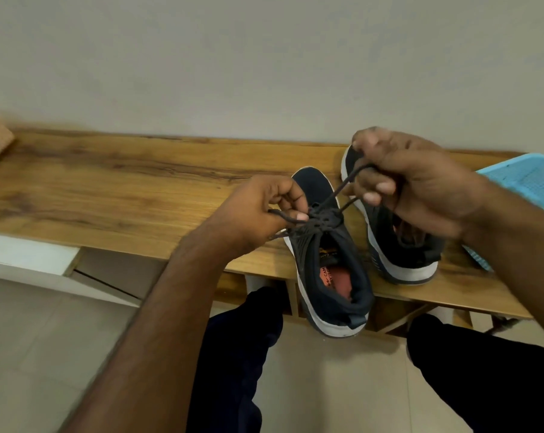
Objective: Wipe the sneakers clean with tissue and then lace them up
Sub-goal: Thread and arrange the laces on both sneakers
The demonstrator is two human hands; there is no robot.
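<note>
Tying the near sneaker [330, 260] between the hands goes best with even tension: the left hand [258, 210] pinches one lace end at the knot [322, 218], and the right hand [402, 182] grips the lace [342, 189].

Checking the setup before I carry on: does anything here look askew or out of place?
Only the near sneaker: its heel overhangs the table edge while both hands pull its lace. Nothing looks spilled or damaged.
</note>
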